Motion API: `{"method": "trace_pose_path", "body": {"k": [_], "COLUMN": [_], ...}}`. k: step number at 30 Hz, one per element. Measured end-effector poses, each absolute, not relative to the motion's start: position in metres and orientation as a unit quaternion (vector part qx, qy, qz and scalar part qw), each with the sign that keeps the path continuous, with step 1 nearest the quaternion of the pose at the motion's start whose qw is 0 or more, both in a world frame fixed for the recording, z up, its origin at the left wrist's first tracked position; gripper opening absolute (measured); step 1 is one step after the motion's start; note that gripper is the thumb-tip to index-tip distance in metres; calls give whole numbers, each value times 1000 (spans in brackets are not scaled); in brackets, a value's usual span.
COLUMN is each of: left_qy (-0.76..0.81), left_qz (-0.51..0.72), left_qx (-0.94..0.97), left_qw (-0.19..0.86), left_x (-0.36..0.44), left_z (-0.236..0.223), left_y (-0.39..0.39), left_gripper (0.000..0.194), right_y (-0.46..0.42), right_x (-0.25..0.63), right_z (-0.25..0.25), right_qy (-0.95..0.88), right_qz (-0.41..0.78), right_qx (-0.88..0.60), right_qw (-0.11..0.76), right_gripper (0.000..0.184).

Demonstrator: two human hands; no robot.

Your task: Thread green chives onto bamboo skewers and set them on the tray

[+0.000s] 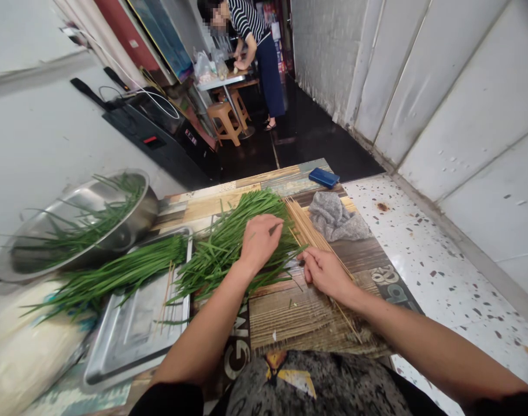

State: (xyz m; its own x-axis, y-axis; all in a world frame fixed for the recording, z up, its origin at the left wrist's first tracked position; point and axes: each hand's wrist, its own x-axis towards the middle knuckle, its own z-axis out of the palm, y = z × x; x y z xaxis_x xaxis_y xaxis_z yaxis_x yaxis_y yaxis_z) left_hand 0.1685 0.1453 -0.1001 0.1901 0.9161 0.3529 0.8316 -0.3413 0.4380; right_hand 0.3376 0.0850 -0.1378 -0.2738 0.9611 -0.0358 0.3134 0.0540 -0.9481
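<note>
A loose pile of garlic chives (pixel 220 248) lies across the middle of the wooden-patterned table. My left hand (pixel 261 240) rests on the pile with its fingers curled in among the stalks; its fingertips are partly hidden. Just right of the pile, my right hand (pixel 327 274) is closed in a pinch at the ends of some chives; what sits between the fingertips is hard to make out. Under and beside the right hand runs a bundle of thin bamboo skewers (pixel 307 225). Left of the pile, a metal tray (pixel 133 329) carries neatly aligned chives (pixel 146 263) and a few skewers.
A large steel bowl (pixel 146 211) with more chives stands at the left, beside a whitish plastic bag (pixel 25 346). A grey cloth (pixel 335 216) and a blue box (pixel 324 177) lie at the right. Beyond, a person (pixel 268 63) works at another table near brown stools (pixel 224 121).
</note>
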Motion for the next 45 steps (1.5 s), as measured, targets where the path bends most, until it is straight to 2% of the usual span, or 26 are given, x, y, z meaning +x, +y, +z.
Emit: {"method": "trace_pose_path", "body": {"k": [5, 9, 20, 24, 28, 31, 35, 39, 45], "left_qy": [600, 603, 582, 530, 476, 508, 557, 570, 570], "left_qz": [285, 304, 295, 264, 207, 206, 258, 254, 252], "left_qx": [721, 696, 721, 776, 815, 792, 727, 722, 705], "left_qw": [195, 244, 233, 218, 257, 269, 306, 299, 338], "left_x": [170, 169, 169, 169, 167, 159, 146, 144, 153], "left_z": [-103, -102, -99, -95, -92, -96, -101, -96, -90], "left_y": [144, 145, 144, 139, 130, 128, 134, 137, 135], "left_gripper": [19, 19, 19, 18, 23, 30, 26, 23, 29], "right_y": [85, 85, 84, 85, 87, 88, 87, 87, 88], "right_x": [338, 338, 338, 338, 338, 338, 337, 337, 338], "right_z": [-138, -137, -138, -138, -137, -136, -135, -135, -134], "right_qy": [-640, -639, -635, -639, -632, -628, -621, -622, -627], "right_qz": [476, 477, 484, 477, 476, 477, 481, 479, 473], "right_qx": [-497, -501, -498, -501, -511, -513, -514, -516, -516], "right_qw": [342, 338, 338, 336, 335, 339, 344, 343, 342], "right_gripper": [27, 27, 27, 27, 26, 26, 27, 26, 27]}}
